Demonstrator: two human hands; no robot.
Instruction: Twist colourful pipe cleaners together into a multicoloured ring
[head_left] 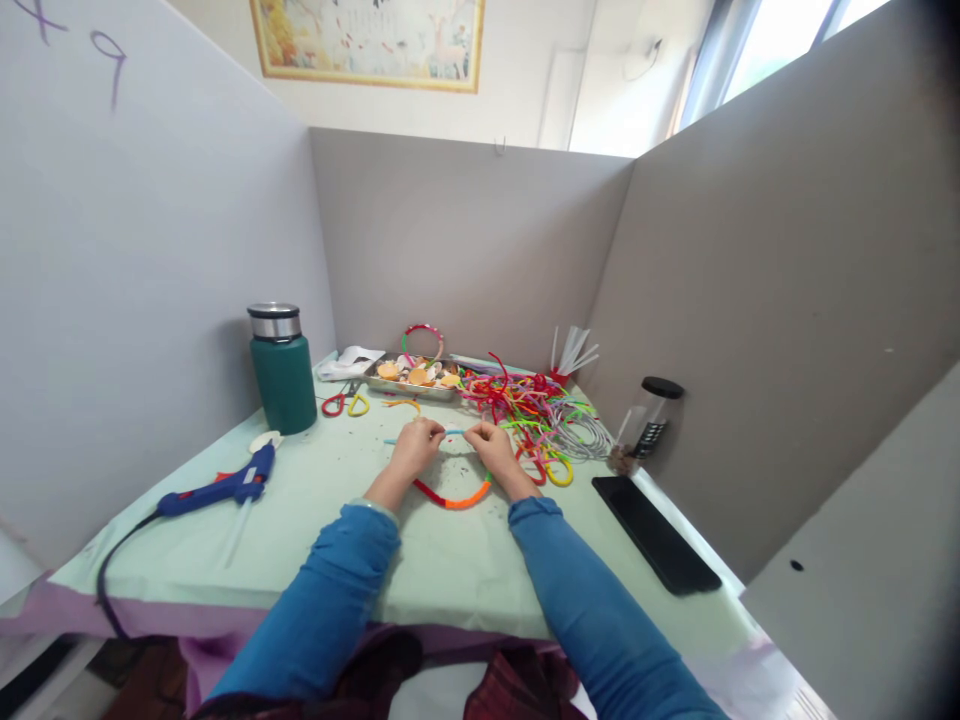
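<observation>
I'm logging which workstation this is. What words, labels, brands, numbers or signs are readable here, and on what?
"9": purple, on the left partition.
Beside it, a purple mark, cut off by the picture's edge; I can't tell what it reads.
Marks on the jar: too small to read.
Dark marks in the framed picture: too blurred to read.

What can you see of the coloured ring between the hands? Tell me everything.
The ring is a slim round hoop, apparently wrapped in coloured bands: dark red at near left, orange along the near edge, green at right. At its far side, the left hand and right hand pinch a light-blue strand between them; whether it is fixed to the ring can't be told. The hands hide parts of both sides. It sits over the pale green cloth; contact is unclear.
</observation>
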